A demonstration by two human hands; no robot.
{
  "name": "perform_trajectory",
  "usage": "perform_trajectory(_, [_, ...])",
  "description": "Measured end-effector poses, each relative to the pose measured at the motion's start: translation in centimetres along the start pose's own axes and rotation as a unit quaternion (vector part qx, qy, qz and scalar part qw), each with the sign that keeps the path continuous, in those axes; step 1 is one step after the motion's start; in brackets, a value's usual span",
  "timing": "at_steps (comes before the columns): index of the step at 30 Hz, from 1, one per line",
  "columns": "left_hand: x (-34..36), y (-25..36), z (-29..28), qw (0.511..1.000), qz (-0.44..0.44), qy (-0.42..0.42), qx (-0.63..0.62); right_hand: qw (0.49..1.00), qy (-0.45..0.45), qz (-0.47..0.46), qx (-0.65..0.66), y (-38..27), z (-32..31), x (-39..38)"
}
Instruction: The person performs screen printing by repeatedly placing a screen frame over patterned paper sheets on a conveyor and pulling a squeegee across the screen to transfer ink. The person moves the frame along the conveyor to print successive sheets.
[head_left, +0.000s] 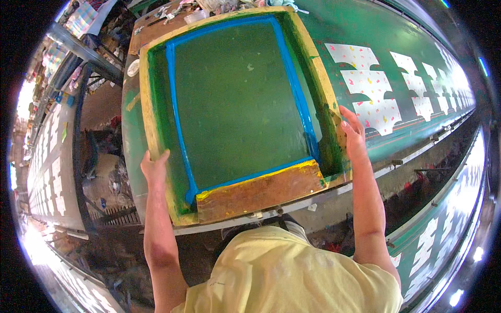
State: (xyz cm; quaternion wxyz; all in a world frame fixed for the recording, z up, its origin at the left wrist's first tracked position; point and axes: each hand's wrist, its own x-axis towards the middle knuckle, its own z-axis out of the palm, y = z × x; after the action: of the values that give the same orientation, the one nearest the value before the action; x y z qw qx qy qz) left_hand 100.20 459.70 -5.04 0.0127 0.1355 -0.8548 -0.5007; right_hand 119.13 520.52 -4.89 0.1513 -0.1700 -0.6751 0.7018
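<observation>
Between both gripping hands (155,168) (355,141) lies a wooden-framed screen (240,107).

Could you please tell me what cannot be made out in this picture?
All in the head view:
What lies beneath the framed screen: hidden by the screen itself.
The lower fingers of the left hand and right hand: hidden behind the hands.
Prints on the farthest white pieces: too small, washed out by glare.
The pale clutter: cut off by the upper edge.
</observation>
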Motion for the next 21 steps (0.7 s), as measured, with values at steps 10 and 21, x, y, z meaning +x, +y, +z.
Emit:
perform_trajectory(10, [-0.3, 1.0, 3.1, 1.000, 0.001, -0.008, -0.020, 1.000, -0.018, -0.025, -0.002, 0.7, -4.0, 2.7])
perform_trajectory(21, [1.4, -1.5, 3.2, 0.989, 0.040, 0.020, 0.141, 0.996, -0.060, -0.005, -0.072, 0.1, -4.8, 2.3])
